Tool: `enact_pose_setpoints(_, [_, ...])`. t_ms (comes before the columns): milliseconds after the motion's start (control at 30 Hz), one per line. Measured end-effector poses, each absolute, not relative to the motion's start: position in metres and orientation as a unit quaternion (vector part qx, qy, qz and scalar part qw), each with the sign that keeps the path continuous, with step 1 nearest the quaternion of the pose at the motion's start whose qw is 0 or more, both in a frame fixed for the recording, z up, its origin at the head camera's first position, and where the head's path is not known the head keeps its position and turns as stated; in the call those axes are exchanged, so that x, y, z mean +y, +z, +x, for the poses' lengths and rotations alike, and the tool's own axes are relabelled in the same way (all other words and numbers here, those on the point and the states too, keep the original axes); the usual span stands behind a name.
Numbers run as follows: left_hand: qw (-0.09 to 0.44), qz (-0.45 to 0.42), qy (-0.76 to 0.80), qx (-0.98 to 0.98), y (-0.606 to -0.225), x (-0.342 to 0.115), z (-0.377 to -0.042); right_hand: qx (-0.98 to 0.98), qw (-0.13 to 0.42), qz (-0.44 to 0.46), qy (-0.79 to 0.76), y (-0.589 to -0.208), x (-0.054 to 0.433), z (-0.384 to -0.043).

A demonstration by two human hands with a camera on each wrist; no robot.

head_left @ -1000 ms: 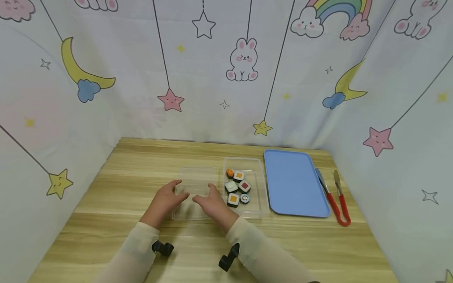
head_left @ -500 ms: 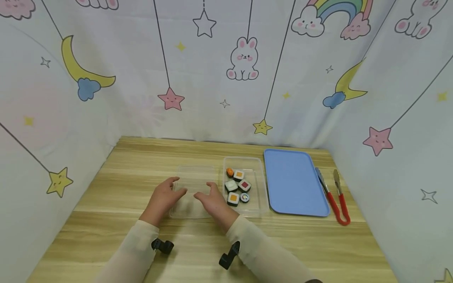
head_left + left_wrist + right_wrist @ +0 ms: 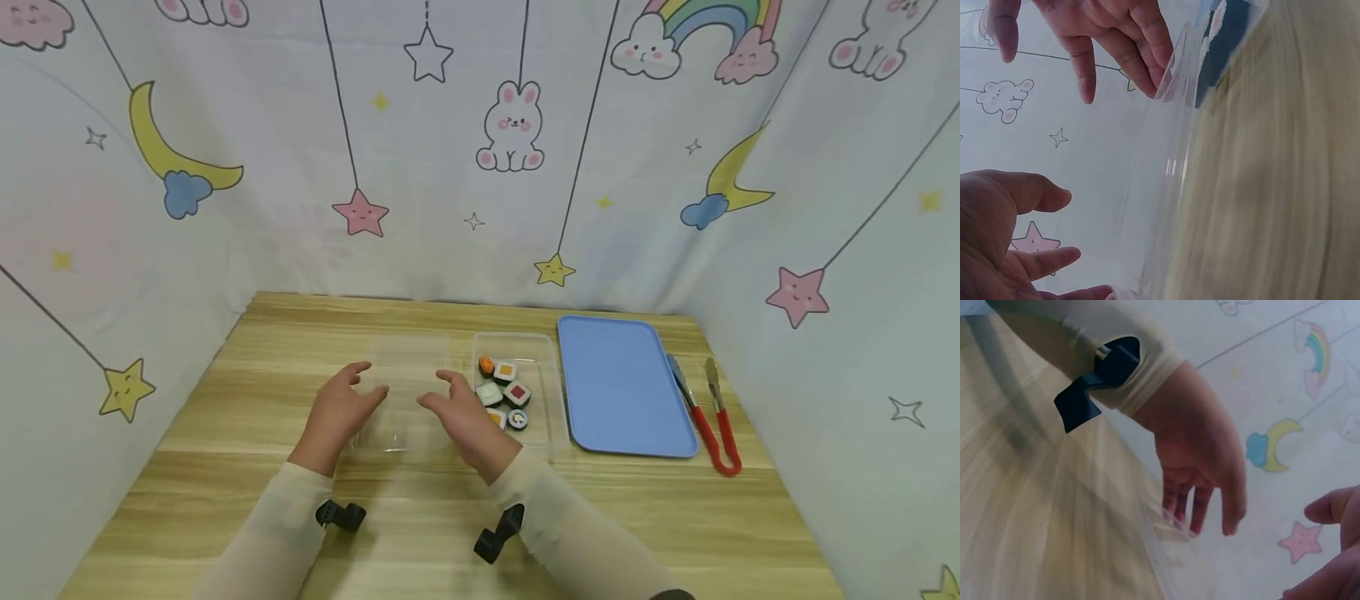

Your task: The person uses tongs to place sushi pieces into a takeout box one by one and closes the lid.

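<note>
In the head view, my left hand (image 3: 333,417) and right hand (image 3: 468,421) face each other across a clear plastic container (image 3: 401,435), blurred by motion. Thumbs and index fingers spread above it. The left wrist view has lower fingers of both hands touching the edges of this container (image 3: 1154,187), close over the table. The right wrist view shows my right fingers (image 3: 1199,509) extending down to its rim. Beside my right hand sits another clear container (image 3: 556,400) with several sushi pieces (image 3: 517,393); the hand partly covers its near left corner.
A blue tray (image 3: 626,387) lies right of the sushi container. Farther right are metal tongs (image 3: 723,450) with red handles. A patterned curtain (image 3: 465,183) rises behind and beside the wooden table (image 3: 225,500).
Both hands have shifted slightly away from me, and the clear container between them has moved left and farther back. The sushi container, tray and tongs stay put.
</note>
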State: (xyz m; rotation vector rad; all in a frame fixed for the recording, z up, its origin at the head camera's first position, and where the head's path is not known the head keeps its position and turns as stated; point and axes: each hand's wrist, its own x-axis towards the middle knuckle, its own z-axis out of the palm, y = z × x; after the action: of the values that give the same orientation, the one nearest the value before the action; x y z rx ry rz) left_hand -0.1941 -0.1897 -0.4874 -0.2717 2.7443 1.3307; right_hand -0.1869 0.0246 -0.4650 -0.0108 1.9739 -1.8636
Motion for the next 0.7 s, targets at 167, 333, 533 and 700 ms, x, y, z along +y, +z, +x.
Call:
enact_pose_setpoints(167, [0.011, -0.089, 0.452, 0.888, -0.476, -0.186, -0.197, 0.679, 0.196, -0.016, -0.707, -0.451, 0.035, -0.194])
enact_pose_setpoints(333, [-0.006, -0.088, 0.471, 0.878, -0.462, -0.179, -0.198, 0.648, 0.169, -0.020, -0.742, -0.440, 0.049, -0.203])
enact_pose_setpoints(533, [-0.017, -0.086, 0.513, 0.854, -0.449, -0.162, -0.204, 0.657, 0.130, -0.019, -0.742, -0.434, 0.066, -0.213])
enact_pose_setpoints(700, [-0.022, -0.076, 0.543, 0.836, -0.442, -0.149, -0.211, 0.669, 0.099, -0.011, -0.736, -0.433, 0.079, -0.219])
